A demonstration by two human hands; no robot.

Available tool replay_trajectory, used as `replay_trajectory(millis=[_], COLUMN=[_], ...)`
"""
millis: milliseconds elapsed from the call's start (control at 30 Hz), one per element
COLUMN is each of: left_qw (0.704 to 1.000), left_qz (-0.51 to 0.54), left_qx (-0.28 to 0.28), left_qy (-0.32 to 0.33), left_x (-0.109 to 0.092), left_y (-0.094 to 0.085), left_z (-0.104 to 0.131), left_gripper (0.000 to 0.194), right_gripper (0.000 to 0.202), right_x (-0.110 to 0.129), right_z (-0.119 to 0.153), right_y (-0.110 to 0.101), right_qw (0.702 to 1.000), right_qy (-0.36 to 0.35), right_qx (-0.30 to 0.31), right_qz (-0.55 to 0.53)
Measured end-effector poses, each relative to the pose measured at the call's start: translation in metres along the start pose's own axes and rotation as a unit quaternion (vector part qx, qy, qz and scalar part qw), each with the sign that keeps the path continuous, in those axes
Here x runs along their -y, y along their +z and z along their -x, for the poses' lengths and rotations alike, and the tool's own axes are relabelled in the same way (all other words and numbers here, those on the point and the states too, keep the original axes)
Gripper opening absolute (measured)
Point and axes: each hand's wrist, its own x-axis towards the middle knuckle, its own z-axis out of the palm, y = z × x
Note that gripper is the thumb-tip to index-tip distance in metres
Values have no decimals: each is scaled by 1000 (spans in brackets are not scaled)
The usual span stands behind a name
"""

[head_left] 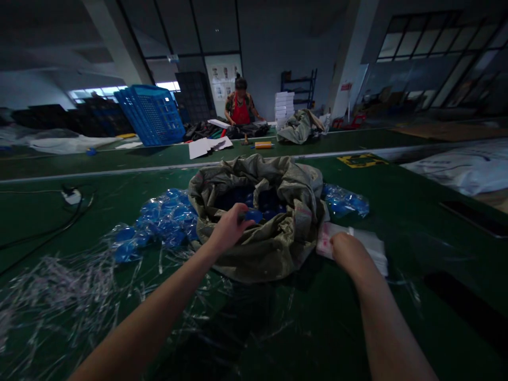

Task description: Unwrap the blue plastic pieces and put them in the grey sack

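Observation:
An olive-grey woven sack with a rolled-down rim stands on the green table, and dark blue pieces lie inside it. Over its near rim, my left hand is closed on a small blue plastic piece, whose exact kind I cannot make out. To the sack's right lies a stack of clear plastic bags with pinkish print. My right hand is on this stack, fingers curled down at its left part and closed on a bag; its fingertips are partly hidden.
Blue pieces in clear bags are heaped left of the sack, more bagged pieces right. Thin clear plastic strips litter the left front. A phone lies right. Beyond are blue crates and a person in a red apron.

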Motion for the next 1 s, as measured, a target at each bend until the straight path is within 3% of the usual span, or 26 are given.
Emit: replay_trajectory(millis=[133, 233, 467, 633, 833, 1000], left_qw=[993, 989, 989, 988, 989, 989], left_qz=[33, 0, -2, -11, -7, -17], left_qx=[110, 147, 142, 144, 132, 124], left_qy=[24, 37, 44, 53, 69, 78], left_x=[-8, -5, -7, -9, -11, -32], left_y=[7, 17, 14, 11, 11, 15], left_z=[36, 54, 60, 61, 61, 57], left_gripper=[37, 40, 41, 36, 36, 28], right_gripper=[24, 17, 22, 8, 12, 17], right_x=[-1, -3, -5, -9, -12, -4], right_z=[-2, -4, 2, 6, 12, 17], right_y=[-1, -2, -16, -24, -33, -38], right_qw=[999, 998, 995, 989, 981, 990], right_qy=[24, 41, 57, 81, 34, -28], right_qx=[-17, -40, -62, -84, -130, -64], right_qz=[19, 7, -55, -88, -141, -123])
